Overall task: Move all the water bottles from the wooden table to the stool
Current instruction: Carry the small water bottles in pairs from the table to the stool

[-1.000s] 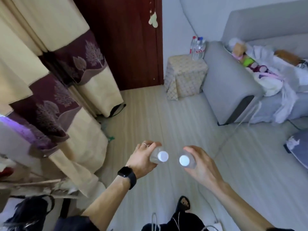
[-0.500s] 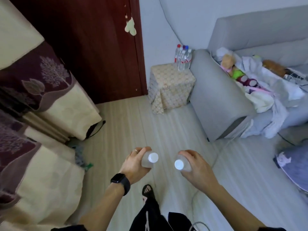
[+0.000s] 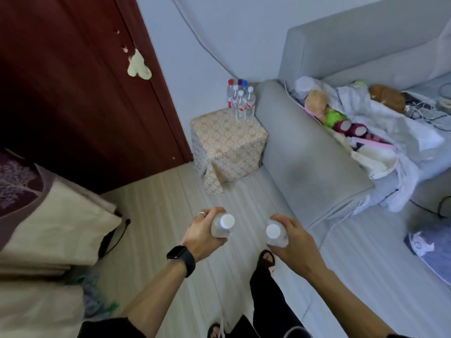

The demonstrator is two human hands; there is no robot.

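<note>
My left hand (image 3: 203,234) grips a clear water bottle (image 3: 223,226) with a white cap, held upright above the floor. In my right hand (image 3: 294,242) is a second white-capped water bottle (image 3: 275,235), also upright. Ahead stands the stool (image 3: 227,142), draped in a patterned yellow cloth, between the door and the sofa arm. Several water bottles (image 3: 240,100) with red, blue and white caps cluster at the stool's far right corner. The wooden table is out of view.
A dark red door (image 3: 80,93) is at the left. The grey sofa (image 3: 312,147), piled with clothes and soft toys, fills the right. Curtains (image 3: 44,230) hang at lower left. Cables lie on the floor at right. My sandalled foot (image 3: 267,258) steps forward.
I have walked closer to the stool and turned right: the stool and sofa look larger and the curtains have slid off to the left. Both hands still hold their bottles.
</note>
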